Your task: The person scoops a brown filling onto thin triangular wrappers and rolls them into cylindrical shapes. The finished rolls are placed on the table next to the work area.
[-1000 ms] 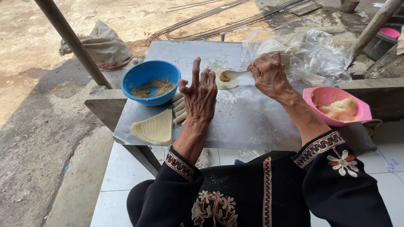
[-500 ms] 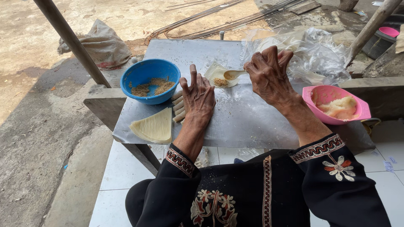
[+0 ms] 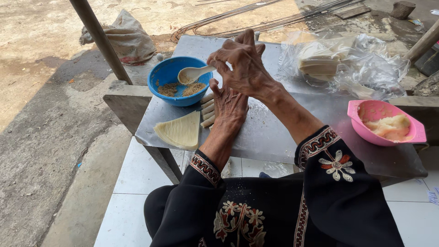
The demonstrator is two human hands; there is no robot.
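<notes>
— Pale plastic, that spoon (image 3: pixel 192 73); a second ago the right hand (image 3: pixel 244 66) was over at the middle of the metal tabletop (image 3: pixel 283 132), working a wrapper with a dab of filling on it; now it has crossed to the far left corner and holds the spoon by its handle, fingers pinched shut on it, the scoop over the blue bowl (image 3: pixel 171 75).

— And the left hand (image 3: pixel 228 107)?

— It has hardly moved; it lies flat and open, palm down, holding nothing; it covers whatever lies under it, so I cannot tell if the wrapper is there.

— So the bowl is what matters now?

— I'd judge so; the brown crumbly filling (image 3: pixel 183 88) sits in the bottom of it, and the spoon's scoop hangs just above that; whether it is loaded I cannot make out.

— What else is on there?

— A row of finished rolls (image 3: pixel 207 110) just beside the left hand, near the bowl; a triangular sheet of pastry (image 3: pixel 180 130) at the near left edge; a pink bowl (image 3: pixel 414 132) of pale paste at the right edge; a clear bag of wrappers (image 3: pixel 338 61) at the far right corner.
</notes>
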